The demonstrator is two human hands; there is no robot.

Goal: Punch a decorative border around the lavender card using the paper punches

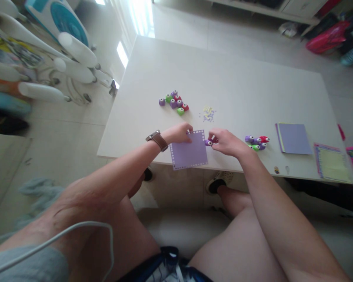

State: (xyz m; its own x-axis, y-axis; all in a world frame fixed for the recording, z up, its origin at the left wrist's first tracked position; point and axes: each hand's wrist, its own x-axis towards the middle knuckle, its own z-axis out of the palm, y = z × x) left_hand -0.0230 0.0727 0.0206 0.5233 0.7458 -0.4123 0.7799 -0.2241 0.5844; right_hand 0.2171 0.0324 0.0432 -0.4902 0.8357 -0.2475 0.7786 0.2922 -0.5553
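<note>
A square purple sheet of paper, with small punched holes along its edges, sticks out over the table's near edge. My left hand, with a watch on the wrist, grips the sheet's upper part between thumb and fingers. A small purple craft hole punch sits at the sheet's right edge, pinched by my right hand. Whether the punch is pressed down cannot be seen. Beyond the sheet lies a little heap of yellow and purple paper bits.
On the white table, several purple, green and red punches cluster at the left, more punches at the right. Further right are a stack of purple paper and a packet of yellowish sheets. Two small items lie near the front edge.
</note>
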